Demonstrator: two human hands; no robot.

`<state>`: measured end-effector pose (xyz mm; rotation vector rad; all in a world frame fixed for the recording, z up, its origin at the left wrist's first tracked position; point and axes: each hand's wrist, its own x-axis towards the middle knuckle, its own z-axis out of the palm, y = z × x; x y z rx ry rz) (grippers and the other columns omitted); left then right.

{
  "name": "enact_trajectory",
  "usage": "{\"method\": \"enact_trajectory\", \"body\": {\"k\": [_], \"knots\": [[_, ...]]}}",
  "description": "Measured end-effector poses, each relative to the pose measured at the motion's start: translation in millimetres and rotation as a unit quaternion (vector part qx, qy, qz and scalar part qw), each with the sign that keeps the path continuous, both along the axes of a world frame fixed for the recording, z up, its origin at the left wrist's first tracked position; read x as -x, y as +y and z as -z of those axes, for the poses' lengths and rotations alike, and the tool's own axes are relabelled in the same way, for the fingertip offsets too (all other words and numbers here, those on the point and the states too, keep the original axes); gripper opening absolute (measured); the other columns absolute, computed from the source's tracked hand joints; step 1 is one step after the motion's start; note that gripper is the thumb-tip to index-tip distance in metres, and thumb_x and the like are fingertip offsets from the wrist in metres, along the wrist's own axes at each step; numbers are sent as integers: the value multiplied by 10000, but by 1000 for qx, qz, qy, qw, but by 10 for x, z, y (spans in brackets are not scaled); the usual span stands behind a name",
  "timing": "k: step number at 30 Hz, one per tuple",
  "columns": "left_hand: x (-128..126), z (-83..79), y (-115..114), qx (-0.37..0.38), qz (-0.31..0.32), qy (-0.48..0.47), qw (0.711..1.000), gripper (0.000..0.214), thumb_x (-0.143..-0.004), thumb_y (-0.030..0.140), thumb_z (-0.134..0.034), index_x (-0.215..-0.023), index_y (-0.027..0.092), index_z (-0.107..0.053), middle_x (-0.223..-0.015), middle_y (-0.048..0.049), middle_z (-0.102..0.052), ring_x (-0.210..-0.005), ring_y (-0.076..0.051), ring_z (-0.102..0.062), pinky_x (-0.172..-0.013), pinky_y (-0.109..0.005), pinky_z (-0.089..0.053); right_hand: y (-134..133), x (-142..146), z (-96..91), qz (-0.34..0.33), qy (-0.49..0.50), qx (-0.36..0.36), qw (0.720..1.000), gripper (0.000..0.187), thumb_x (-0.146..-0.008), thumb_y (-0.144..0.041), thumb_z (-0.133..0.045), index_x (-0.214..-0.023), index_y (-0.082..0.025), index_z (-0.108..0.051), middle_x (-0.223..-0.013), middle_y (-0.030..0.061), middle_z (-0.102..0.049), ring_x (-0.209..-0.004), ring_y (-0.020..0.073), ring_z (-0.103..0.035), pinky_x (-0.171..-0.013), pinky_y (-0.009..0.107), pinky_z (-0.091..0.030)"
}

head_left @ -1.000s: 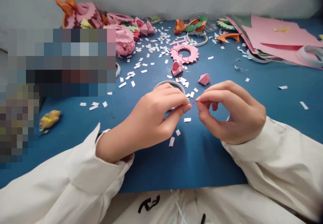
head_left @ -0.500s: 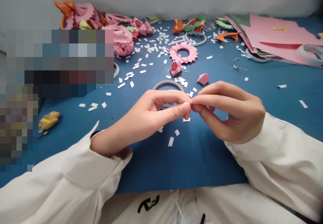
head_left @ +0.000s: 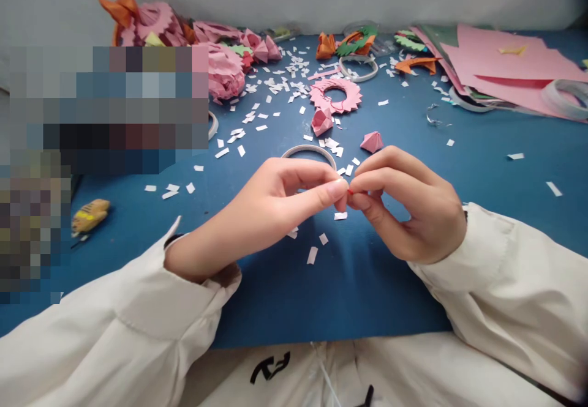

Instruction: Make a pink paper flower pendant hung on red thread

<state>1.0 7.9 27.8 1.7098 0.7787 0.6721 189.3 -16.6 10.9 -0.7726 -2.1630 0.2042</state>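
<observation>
Thumb and fingers pinched together, my left hand point(head_left: 294, 196) meets my right hand point(head_left: 408, 205) above the table. A tiny red thing point(head_left: 350, 192) shows between the fingertips, mostly covered; it may be thread, but its kind cannot be made out. My right hand's thumb and forefinger close at that same spot. Behind my left hand lies a roll of white tape point(head_left: 309, 149), partly hidden. Just beyond my right hand sits a small folded pink paper piece point(head_left: 372, 142). A second folded pink piece point(head_left: 321, 122) rests by a pink paper ring point(head_left: 335, 96) with a toothed edge.
White paper scraps point(head_left: 275, 85) are strewn over the blue table point(head_left: 331, 297). Pink paper sheets point(head_left: 500, 67) lie at the back right, beside another tape roll point(head_left: 567, 98). Crumpled pink paper point(head_left: 225, 70) is heaped at the back left. A small yellow-brown object point(head_left: 90, 216) lies left.
My right hand has shifted slightly left and its wrist has turned a little. The fingertips of both hands stay close together, with the red bit still between them.
</observation>
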Motion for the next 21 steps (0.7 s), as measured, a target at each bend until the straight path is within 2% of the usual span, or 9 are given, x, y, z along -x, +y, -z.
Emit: {"method": "enact_trajectory", "body": {"k": [5,10,14,21], "knots": [[-37,-19,-37,-60,-73,-29,995,150,-824,185,-591,-717,153,-690,-710,7,-683,-675,-94,-628,-604,-164,-500,1,13,-6,22,19,-15,999,105,-827,-74,-498,-831,-169,-543,-777,53,-535,-678,119,-519,-571,260,-456],[-44,-22,-69,-116,-115,-37,986,167,-832,180,-579,-701,143,-676,-705,-9,-685,-642,-102,-620,-554,-196,-498,-9,18,-12,15,57,46,997,60,-801,-103,-537,-791,-158,-559,-753,56,-552,-640,123,-510,-536,271,-441],[-38,-47,-73,-158,-123,-15,980,199,-834,187,-578,-650,150,-645,-646,6,-658,-588,-90,-587,-542,-210,-485,-23,24,-28,-3,80,101,992,76,-820,-109,-520,-783,-153,-570,-744,59,-558,-655,124,-524,-537,271,-438],[-16,-12,-16,-183,-206,-47,960,216,-874,216,-542,-685,177,-639,-659,32,-626,-569,-51,-538,-536,-191,-451,-26,37,-39,0,85,113,990,72,-800,-106,-541,-758,-159,-566,-707,43,-555,-629,114,-519,-559,279,-444]]}}
